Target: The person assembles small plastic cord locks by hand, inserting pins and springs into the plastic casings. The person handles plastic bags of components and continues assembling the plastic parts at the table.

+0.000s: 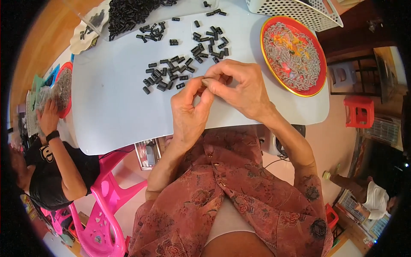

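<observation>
Several dozen black cylindrical pieces (183,78), too overlapped to count exactly, lie loose on one pale counter (115,107), just beyond two hands. The left hand (188,105) and right hand (248,90) meet, fingertips bunched; I cannot tell what they grip. Rightward sits one red tray (284,19) of countless small grey parts (278,38), near one white basket (295,12).

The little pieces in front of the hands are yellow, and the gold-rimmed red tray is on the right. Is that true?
The head view shows the little pieces are black, not yellow. The gold-rimmed red tray is on the right.
</observation>
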A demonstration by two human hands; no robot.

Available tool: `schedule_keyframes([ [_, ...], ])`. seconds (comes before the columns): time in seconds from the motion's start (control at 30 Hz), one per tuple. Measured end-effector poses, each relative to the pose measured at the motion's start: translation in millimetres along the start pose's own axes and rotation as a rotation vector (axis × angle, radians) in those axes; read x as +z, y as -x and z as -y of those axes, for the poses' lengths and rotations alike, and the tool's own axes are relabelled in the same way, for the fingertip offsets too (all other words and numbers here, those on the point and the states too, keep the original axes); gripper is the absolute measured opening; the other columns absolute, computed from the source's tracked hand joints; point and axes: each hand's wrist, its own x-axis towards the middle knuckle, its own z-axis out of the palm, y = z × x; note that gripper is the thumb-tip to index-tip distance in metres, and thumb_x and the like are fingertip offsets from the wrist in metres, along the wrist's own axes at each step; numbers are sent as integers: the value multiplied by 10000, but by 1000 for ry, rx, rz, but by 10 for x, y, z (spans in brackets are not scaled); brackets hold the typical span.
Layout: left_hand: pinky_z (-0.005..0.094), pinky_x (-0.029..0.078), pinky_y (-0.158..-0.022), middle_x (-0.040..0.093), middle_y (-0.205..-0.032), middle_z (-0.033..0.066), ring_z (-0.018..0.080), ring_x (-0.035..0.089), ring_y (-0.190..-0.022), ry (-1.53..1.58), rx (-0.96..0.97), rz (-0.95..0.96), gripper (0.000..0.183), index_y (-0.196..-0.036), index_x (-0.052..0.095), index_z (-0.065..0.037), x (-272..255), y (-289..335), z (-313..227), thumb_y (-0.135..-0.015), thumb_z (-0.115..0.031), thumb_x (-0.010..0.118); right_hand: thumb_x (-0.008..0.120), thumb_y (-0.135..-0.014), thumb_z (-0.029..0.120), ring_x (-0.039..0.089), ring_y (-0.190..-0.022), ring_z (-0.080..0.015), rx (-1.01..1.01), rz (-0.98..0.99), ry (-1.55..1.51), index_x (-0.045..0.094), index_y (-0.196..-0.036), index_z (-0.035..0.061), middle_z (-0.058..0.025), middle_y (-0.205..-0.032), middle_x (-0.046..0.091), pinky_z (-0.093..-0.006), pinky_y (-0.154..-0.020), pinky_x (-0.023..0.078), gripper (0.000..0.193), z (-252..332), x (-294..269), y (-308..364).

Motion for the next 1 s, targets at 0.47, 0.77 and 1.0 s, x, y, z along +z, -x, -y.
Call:
schedule_keyframes([
  [0.47, 233, 409, -598, 614, -738, 21, 72, 485, -670, 126, -76, 206, 171, -983, 613, 14, -129, -27, -148, -939, -117, 513, 623, -778, -51, 622, -716, -144, -296, -80, -9, 673, -934, 31, -79, -833, 663, -262, -644, 496, 184, -123, 4, 91],
  [0.77, 261, 444, -585, 572, -635, 70, 110, 540, -605, 66, -12, 90, 155, -859, 563, 46, -190, 24, -108, -901, -89, 500, 653, -817, 71, 602, -684, -105, -164, -120, 166, 675, -920, 20, -51, -806, 672, -251, -608, 472, 117, -88, 62, -441],
  [1.0, 228, 377, -589, 573, -697, 35, 85, 502, -646, 112, -107, 84, 201, -862, 587, 27, -213, 62, -52, -944, -129, 490, 613, -791, 36, 615, -690, -284, -466, 108, 472, 665, -915, 25, -126, -811, 650, -343, -636, 495, 134, -291, 160, -1276],
])
